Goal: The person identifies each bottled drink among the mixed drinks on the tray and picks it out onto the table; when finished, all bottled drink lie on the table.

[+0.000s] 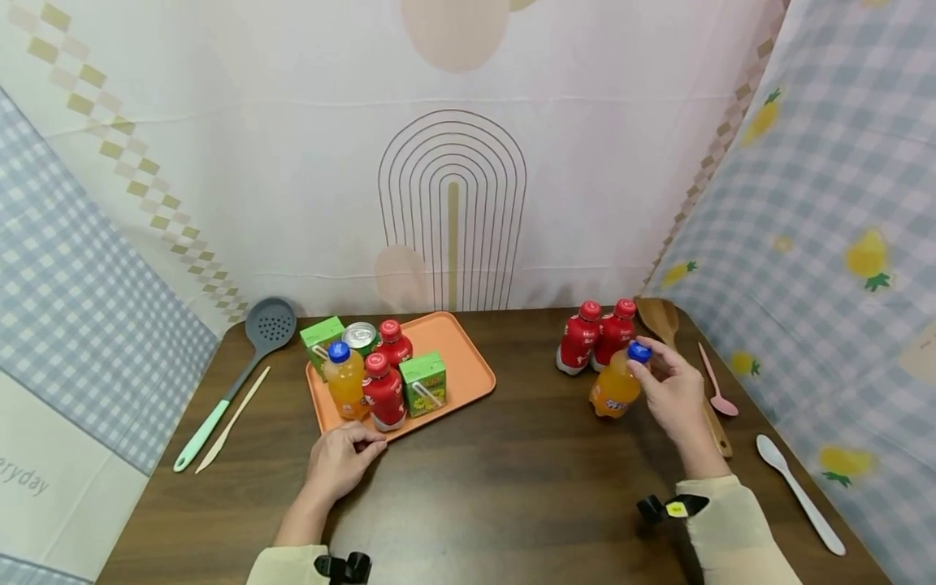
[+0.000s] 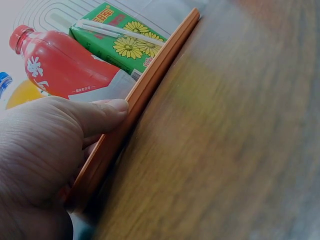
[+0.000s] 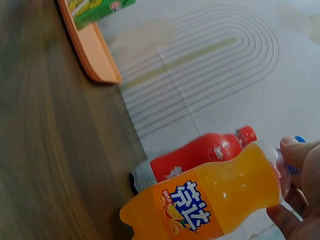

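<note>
The right hand (image 1: 673, 394) pinches an orange drink bottle (image 1: 616, 388) by its blue top, with thumb and fingers close together. The bottle leans in front of two red bottles (image 1: 578, 341) (I cannot tell if its bottom touches the table (image 1: 512, 487)). The left hand (image 1: 338, 459) pinches the front edge of the orange tray (image 1: 468, 366). The right wrist view shows the bottle's big label up close; only the head view shows the can (image 1: 361, 335). The tray has two more red bottles (image 1: 383, 394), two green boxes (image 1: 424, 382), one can and one other orange bottle (image 1: 346, 386).
</note>
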`<control>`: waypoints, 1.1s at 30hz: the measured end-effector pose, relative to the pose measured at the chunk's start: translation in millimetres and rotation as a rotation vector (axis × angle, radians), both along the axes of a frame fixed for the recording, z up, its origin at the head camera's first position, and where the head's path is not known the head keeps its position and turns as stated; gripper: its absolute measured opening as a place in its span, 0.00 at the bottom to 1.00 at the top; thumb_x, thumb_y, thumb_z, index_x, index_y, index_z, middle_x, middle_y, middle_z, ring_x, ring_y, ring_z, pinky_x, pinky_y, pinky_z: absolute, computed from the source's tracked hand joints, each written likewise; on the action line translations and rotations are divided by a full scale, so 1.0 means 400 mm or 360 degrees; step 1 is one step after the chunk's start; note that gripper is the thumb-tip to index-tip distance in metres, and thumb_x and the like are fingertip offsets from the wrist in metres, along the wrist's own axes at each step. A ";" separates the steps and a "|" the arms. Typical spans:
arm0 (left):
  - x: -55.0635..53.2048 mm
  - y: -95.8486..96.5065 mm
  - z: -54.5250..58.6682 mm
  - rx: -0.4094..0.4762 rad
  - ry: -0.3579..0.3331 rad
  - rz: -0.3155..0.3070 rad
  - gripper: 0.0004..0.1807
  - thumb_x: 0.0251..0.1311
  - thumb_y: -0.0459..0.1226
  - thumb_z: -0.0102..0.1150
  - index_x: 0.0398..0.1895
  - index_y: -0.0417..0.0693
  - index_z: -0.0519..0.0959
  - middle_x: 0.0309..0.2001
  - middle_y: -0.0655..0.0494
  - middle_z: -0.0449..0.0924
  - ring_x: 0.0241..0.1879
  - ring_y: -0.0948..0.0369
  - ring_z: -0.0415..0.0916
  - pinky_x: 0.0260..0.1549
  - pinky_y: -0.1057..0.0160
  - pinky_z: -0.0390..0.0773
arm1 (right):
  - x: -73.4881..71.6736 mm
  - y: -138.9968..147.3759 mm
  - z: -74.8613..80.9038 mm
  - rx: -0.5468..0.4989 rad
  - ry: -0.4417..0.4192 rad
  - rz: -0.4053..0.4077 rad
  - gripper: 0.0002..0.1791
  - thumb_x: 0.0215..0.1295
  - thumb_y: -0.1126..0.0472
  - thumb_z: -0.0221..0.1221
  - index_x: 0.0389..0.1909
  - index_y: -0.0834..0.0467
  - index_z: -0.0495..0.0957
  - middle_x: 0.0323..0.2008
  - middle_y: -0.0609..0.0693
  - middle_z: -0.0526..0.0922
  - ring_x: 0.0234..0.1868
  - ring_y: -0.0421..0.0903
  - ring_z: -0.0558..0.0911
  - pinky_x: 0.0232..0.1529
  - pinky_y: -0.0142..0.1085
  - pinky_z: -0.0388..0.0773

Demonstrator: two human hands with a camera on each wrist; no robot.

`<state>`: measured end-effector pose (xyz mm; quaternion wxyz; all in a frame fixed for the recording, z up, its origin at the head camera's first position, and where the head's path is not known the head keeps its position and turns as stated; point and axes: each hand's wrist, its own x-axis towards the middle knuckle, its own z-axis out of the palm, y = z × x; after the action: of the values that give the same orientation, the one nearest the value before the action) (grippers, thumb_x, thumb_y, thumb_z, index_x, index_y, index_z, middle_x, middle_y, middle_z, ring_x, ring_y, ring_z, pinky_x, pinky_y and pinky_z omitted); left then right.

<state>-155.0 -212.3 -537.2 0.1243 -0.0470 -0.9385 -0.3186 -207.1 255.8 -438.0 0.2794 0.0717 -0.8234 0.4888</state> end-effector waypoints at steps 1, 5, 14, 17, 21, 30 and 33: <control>0.000 0.001 0.000 0.0002 0.0002 -0.0001 0.03 0.49 0.42 0.74 0.25 0.61 0.87 0.27 0.72 0.79 0.27 0.68 0.71 0.30 0.63 0.69 | -0.003 0.006 0.000 0.0002 -0.0004 0.0000 0.19 0.59 0.71 0.64 0.52 0.69 0.77 0.44 0.67 0.82 0.38 0.31 0.80 0.36 0.20 0.73; 0.002 0.005 0.000 0.0004 -0.0003 0.0000 0.03 0.49 0.41 0.74 0.25 0.60 0.87 0.27 0.71 0.79 0.27 0.67 0.71 0.30 0.62 0.69 | -0.017 0.030 -0.005 0.0014 -0.0040 -0.0004 0.19 0.61 0.70 0.63 0.54 0.67 0.77 0.46 0.67 0.82 0.40 0.30 0.79 0.37 0.20 0.73; 0.001 0.005 0.003 -0.0008 -0.0011 -0.0003 0.03 0.50 0.43 0.73 0.26 0.58 0.87 0.27 0.70 0.80 0.27 0.66 0.71 0.30 0.62 0.69 | -0.080 0.098 -0.070 0.0079 -0.0040 -0.0003 0.21 0.63 0.64 0.62 0.57 0.58 0.77 0.46 0.60 0.83 0.41 0.29 0.77 0.40 0.18 0.71; -0.002 0.003 0.005 0.0001 -0.0018 -0.0006 0.04 0.50 0.43 0.73 0.27 0.57 0.87 0.28 0.69 0.80 0.27 0.66 0.71 0.30 0.61 0.69 | -0.089 0.103 -0.078 0.0140 -0.0005 -0.0013 0.21 0.63 0.63 0.62 0.58 0.56 0.77 0.46 0.59 0.83 0.41 0.29 0.77 0.40 0.18 0.71; -0.004 0.002 0.005 -0.0006 -0.0025 -0.0022 0.03 0.50 0.43 0.73 0.27 0.57 0.87 0.28 0.69 0.80 0.27 0.66 0.71 0.30 0.61 0.69 | -0.093 0.105 -0.084 0.0167 0.0027 -0.0017 0.22 0.63 0.63 0.62 0.59 0.55 0.76 0.48 0.58 0.83 0.42 0.28 0.76 0.42 0.17 0.70; -0.002 -0.001 0.000 -0.0010 -0.0011 -0.0031 0.04 0.51 0.44 0.72 0.26 0.57 0.87 0.28 0.69 0.80 0.28 0.66 0.72 0.31 0.61 0.70 | -0.100 0.107 -0.089 0.0197 0.0014 -0.0026 0.22 0.63 0.60 0.62 0.59 0.54 0.77 0.55 0.53 0.80 0.48 0.26 0.75 0.46 0.17 0.69; -0.002 -0.002 0.001 -0.0011 -0.0008 -0.0036 0.04 0.51 0.44 0.72 0.27 0.57 0.87 0.28 0.69 0.80 0.28 0.66 0.72 0.31 0.61 0.70 | -0.105 0.108 -0.087 0.0209 -0.0005 -0.0047 0.23 0.63 0.59 0.62 0.60 0.53 0.77 0.56 0.52 0.79 0.48 0.26 0.74 0.46 0.17 0.69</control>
<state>-155.6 -213.2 -536.7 0.1182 -0.0574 -0.9394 -0.3168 -248.9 299.0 -472.6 0.2799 0.0769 -0.8550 0.4297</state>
